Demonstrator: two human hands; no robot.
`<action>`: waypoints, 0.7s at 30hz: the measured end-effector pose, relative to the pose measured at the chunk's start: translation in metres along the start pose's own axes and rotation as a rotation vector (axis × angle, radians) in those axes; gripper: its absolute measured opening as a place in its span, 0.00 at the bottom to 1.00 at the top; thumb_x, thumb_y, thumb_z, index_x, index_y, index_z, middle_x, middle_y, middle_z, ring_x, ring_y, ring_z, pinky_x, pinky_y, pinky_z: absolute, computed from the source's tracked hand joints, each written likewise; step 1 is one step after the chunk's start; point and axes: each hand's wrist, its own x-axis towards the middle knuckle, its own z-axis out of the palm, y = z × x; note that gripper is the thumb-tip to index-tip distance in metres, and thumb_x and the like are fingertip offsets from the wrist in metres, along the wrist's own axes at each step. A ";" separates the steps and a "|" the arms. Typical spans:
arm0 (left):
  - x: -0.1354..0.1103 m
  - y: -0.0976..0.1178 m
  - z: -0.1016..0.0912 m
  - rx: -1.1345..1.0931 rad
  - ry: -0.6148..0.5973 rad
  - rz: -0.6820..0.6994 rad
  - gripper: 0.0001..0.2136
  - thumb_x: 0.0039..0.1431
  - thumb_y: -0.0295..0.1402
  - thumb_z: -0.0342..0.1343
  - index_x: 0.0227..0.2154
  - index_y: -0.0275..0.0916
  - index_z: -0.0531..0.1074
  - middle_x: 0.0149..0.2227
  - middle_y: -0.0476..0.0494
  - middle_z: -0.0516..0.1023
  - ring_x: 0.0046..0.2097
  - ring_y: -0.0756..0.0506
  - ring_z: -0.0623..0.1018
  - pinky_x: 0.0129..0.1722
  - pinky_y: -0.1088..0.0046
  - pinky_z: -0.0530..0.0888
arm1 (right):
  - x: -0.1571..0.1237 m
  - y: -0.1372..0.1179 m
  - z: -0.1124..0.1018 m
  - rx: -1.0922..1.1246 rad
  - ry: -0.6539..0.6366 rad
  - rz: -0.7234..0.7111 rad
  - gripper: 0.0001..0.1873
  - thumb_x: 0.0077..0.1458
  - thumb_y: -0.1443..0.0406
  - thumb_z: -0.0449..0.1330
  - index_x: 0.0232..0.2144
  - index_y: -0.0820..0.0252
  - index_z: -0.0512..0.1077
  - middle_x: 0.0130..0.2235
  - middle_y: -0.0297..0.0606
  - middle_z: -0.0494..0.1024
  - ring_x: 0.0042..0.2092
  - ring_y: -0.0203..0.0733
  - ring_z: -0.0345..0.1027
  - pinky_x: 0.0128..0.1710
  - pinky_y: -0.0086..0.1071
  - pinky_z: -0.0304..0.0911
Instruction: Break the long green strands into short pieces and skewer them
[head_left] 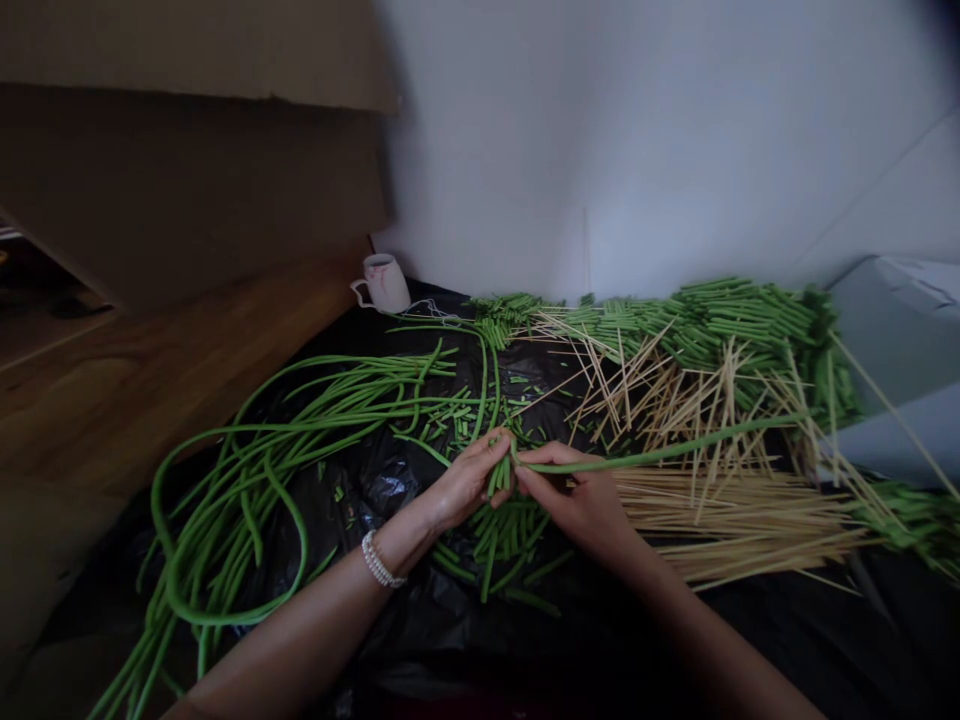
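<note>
Smooth pale wall [600, 130] at twelve o'clock, clock centred on the hands; large brown box-like panel [187, 170] between ten and eleven. Ground cover: crinkled black plastic sheet [386, 490], beside brown wood-grained surface [292, 320] at ten.

Left hand [469, 482], white beaded bracelet [381, 562] at its wrist, grips a small bundle of short green bean pieces [498, 484] between thumb and fingers, at the clock's centre. Right hand [581, 505], just beside it, pinches the near end of a long, slender green bean [675, 455], which reaches out between two and three, over the sticks.

Tangle of long, curving green beans [262, 480] from eight to ten. Loose cut green lengths [510, 545] at six, under the hands. Thin straw-coloured wooden sticks [735, 500] at three, more crisscrossed at two. Beyond those, stacked heap of short green lengths [750, 320]; pale straight-sided container [885, 370] near three. White handled mug with reddish marks [386, 283] at eleven.
</note>
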 end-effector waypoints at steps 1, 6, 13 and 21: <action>0.000 0.000 0.001 0.008 0.009 0.005 0.17 0.59 0.48 0.53 0.31 0.38 0.62 0.18 0.56 0.66 0.15 0.56 0.62 0.14 0.81 0.52 | 0.000 0.001 0.000 -0.004 -0.018 -0.012 0.05 0.56 0.65 0.58 0.31 0.56 0.75 0.26 0.34 0.77 0.29 0.38 0.70 0.29 0.30 0.63; 0.001 -0.001 0.001 0.072 0.011 0.032 0.17 0.59 0.48 0.53 0.29 0.38 0.61 0.20 0.55 0.67 0.15 0.56 0.62 0.13 0.82 0.53 | -0.001 0.008 0.003 -0.037 -0.059 -0.070 0.05 0.57 0.65 0.58 0.32 0.56 0.74 0.28 0.34 0.78 0.30 0.38 0.71 0.31 0.31 0.64; 0.002 -0.001 -0.001 0.156 0.058 0.031 0.14 0.59 0.46 0.52 0.35 0.40 0.62 0.20 0.57 0.68 0.15 0.55 0.63 0.12 0.83 0.56 | -0.004 0.013 0.008 -0.042 -0.092 -0.066 0.07 0.57 0.65 0.57 0.32 0.54 0.76 0.31 0.35 0.80 0.33 0.41 0.74 0.35 0.34 0.67; 0.000 0.004 0.000 0.181 -0.039 0.020 0.18 0.60 0.50 0.49 0.40 0.38 0.66 0.21 0.50 0.72 0.18 0.53 0.65 0.14 0.82 0.55 | 0.003 0.008 -0.004 -0.093 0.030 -0.069 0.06 0.56 0.64 0.58 0.33 0.54 0.77 0.31 0.35 0.80 0.33 0.41 0.74 0.34 0.34 0.67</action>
